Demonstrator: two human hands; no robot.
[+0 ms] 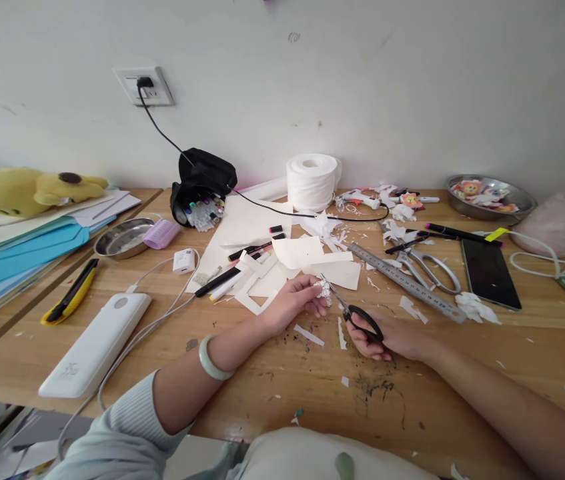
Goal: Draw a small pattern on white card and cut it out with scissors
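Between the thumb and fingers of my left hand [298,298] is a small white paper cutout [324,292] with black outlines drawn on it. My right hand [377,335] grips a pair of black-handled scissors [366,323], fingers through the loops. The scissor blades point up and left, right beside the cutout's edge; whether they touch the paper is too small to tell. Paper strips [309,335] lie on the wooden table [272,380] under my hands. Behind them are white paper pieces [335,272] and a steel ruler [407,283].
Left are a power bank [96,343] with cables, a yellow utility knife [70,291] and a metal bowl [122,239]. A marker case [201,190] and tissue roll [312,181] stand by the wall. Right are larger scissors [435,268], a phone [490,272] and a steel bowl [525,205] with cutouts.
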